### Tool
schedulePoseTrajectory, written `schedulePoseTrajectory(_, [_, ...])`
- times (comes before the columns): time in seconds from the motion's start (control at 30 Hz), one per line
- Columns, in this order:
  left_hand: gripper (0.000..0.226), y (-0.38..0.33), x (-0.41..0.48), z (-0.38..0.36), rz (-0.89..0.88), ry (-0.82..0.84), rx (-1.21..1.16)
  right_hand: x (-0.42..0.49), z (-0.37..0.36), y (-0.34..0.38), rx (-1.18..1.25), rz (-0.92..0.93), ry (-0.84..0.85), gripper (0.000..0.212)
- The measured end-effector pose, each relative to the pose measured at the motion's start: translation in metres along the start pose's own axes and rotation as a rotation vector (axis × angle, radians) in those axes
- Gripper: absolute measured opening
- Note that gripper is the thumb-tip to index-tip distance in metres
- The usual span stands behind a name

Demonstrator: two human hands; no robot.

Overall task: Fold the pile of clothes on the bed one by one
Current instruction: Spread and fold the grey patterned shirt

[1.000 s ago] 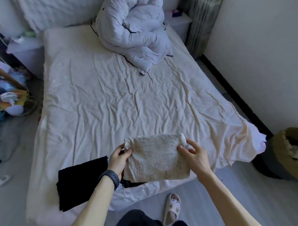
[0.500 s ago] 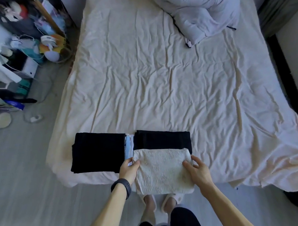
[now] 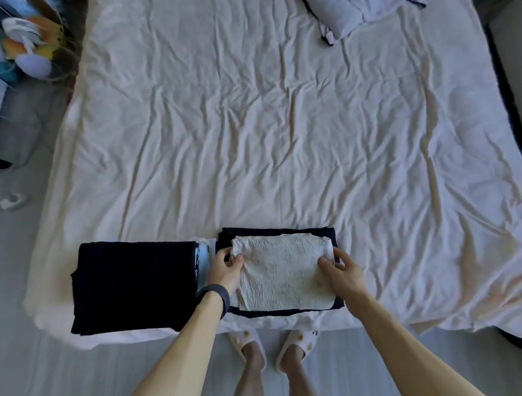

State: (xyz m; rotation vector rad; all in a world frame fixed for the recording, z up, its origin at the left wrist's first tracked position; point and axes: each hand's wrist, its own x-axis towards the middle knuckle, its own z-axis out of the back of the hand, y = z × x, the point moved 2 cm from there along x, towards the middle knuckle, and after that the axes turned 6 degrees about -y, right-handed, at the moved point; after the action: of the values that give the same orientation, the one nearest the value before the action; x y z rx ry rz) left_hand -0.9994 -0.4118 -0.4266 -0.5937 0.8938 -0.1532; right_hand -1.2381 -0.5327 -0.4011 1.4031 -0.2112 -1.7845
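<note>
A wide bed [image 3: 251,138] with a creased pale sheet filled most of the frame, with a bunched white duvet [image 3: 362,4] at the upper right and colourful clutter [image 3: 23,49] on the floor at the upper left. At the bed's lower edge, left of centre, lay a folded black pile [image 3: 132,284]. Just right of it a second black stack [image 3: 273,231] carried the cream folded garment [image 3: 282,277], which lay flat on top.

The left hand [image 3: 225,269], with a dark band [image 3: 219,298] on its wrist, pinched the garment's upper left corner, thumb on top and fingers curled under the edge. The right hand [image 3: 344,273] held the right edge, thumb pressed on the cloth. Its fingers were loosely spread and seemed to tuck beneath, though the view was poor there. Two pale slippers [image 3: 296,343] stood on the floor at the bottom centre.
</note>
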Motion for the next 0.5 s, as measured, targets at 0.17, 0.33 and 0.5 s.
schedulePoseTrajectory(0.17, [0.043,0.004,0.009,-0.009,0.014,-0.018,0.002,0.018,-0.002,-0.010,-0.138,0.043,-0.022,0.037])
schedulePoseTrajectory(0.33, [0.062,0.008,-0.018,-0.015,-0.347,-0.246,0.102,0.014,-0.006,-0.024,-0.339,0.197,-0.132,0.052])
schedulePoseTrajectory(0.5, [0.065,0.018,-0.061,-0.041,-0.962,-0.195,0.656,-0.024,-0.009,-0.035,-0.587,0.735,-0.418,0.057])
